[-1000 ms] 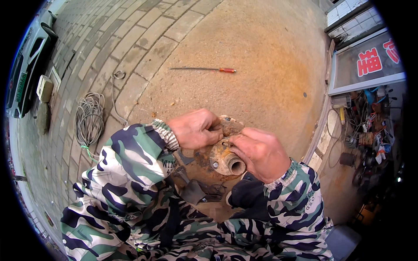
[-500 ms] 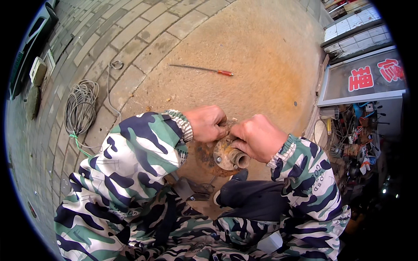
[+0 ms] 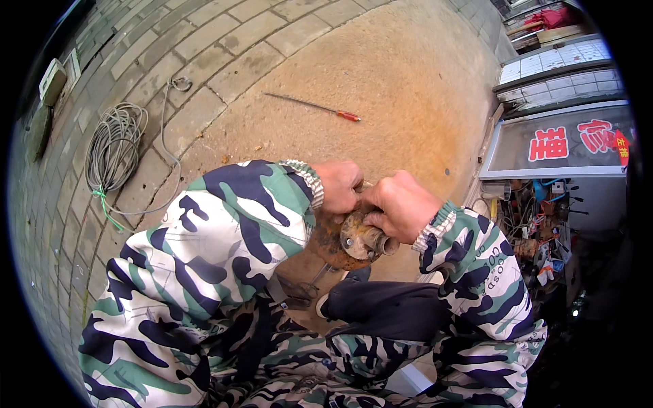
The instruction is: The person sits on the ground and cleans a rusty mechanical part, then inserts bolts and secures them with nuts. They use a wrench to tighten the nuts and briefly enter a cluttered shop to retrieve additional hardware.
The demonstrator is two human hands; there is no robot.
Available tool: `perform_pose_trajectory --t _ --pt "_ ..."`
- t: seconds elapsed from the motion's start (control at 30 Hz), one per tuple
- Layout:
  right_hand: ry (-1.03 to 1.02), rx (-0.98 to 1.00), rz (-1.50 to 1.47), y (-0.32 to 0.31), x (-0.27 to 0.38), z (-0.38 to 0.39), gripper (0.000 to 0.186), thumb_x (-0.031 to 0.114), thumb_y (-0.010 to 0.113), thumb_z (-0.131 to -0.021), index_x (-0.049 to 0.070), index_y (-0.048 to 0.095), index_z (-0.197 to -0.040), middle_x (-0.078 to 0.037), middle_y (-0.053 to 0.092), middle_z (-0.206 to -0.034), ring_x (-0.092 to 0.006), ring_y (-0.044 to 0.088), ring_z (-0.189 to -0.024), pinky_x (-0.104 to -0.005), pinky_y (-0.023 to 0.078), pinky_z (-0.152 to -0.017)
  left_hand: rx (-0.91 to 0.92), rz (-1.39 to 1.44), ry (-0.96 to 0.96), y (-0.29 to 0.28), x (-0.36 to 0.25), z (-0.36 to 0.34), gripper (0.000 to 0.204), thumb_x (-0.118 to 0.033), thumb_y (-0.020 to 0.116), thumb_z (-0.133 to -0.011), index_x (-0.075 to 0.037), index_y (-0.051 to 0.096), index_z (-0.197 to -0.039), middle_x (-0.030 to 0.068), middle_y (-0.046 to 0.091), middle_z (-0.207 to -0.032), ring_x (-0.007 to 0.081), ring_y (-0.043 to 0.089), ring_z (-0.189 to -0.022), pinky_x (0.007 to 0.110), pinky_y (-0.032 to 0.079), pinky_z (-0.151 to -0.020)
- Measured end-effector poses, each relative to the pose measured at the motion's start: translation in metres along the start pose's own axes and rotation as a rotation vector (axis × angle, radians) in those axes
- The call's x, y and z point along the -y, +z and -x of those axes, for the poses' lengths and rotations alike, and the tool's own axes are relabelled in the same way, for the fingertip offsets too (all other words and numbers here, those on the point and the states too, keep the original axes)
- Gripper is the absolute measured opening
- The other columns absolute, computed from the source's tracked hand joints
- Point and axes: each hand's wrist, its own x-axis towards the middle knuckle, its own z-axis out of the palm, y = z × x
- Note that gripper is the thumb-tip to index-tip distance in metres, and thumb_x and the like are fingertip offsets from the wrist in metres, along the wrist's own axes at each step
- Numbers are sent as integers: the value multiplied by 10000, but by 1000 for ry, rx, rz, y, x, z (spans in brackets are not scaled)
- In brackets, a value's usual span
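- Since a moment ago both hands have drifted a little toward three o'clock with the rusty part, and the coiled cable now lies further toward nine o'clock; the grip looks unchanged
- Sandy ground (image 3: pixel 381 75) fills the twelve o'clock half; grey paving bricks (image 3: pixel 204 47) run from eleven toward eight o'clock
- Camouflage sleeves come in from six o'clock, the left one the bulkier
- Coiled grey cable (image 3: pixel 114 146) lies on the bricks at nine o'clock, tied with green cord
- Shop sign (image 3: pixel 564 143) with red characters sits at three o'clock, cluttered tools below it
- Rusty flanged fitting (image 3: pixel 360 238) is held at centre, its short pipe stub pointing toward four o'clock
- Left hand (image 3: pixel 338 187) is clenched on the fitting's upper edge
- Right hand (image 3: pixel 403 204) is clenched on it from the two o'clock side, touching the left
- Red-handled screwdriver (image 3: pixel 316 107) lies on the sand at twelve o'clock, well apart
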Motion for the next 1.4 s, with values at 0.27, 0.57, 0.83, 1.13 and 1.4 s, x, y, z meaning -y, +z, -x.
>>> perform_pose_trajectory --t 0.27,0.57,0.83,1.13,1.4 --pt "240 18 -8 -5 20 -5 171 82 786 -802 23 782 -963 -263 707 -849 -434 711 -880 -467 571 -783 61 164 -62 1 4 -3 347 -265 648 -998 42 706 -846 99 740 -713 146 725 -641 318 562 -571" --pt "234 -20 20 5 12 -3 170 68 782 -798 23 779 -961 -266 702 -839 -436 709 -872 -477 567 -779 51 134 -50 -2 -3 0 286 -224 660 -981 15 712 -834 103 739 -699 158 732 -640 317 563 -576" --pt "258 -136 113 10 27 -3 152 118 773 -803 -14 750 -876 -268 685 -792 -457 698 -839 -502 561 -758 44 178 -56 -1 -2 2 210 -144 630 -948 15 733 -857 107 749 -707 166 724 -623 321 577 -575" --pt "320 -149 301 18 41 -11 110 109 701 -791 1 719 -800 -274 693 -792 -454 707 -840 -521 572 -757 14 239 -102 0 -6 7 185 -91 624 -936 39 741 -875 134 766 -761 197 735 -639 328 593 -589" --pt "424 -97 357 15 50 -13 157 136 696 -814 -19 717 -805 -281 703 -813 -466 710 -825 -515 585 -749 -52 281 -79 7 3 6 118 -24 645 -927 51 735 -922 135 773 -809 193 756 -709 326 611 -629"
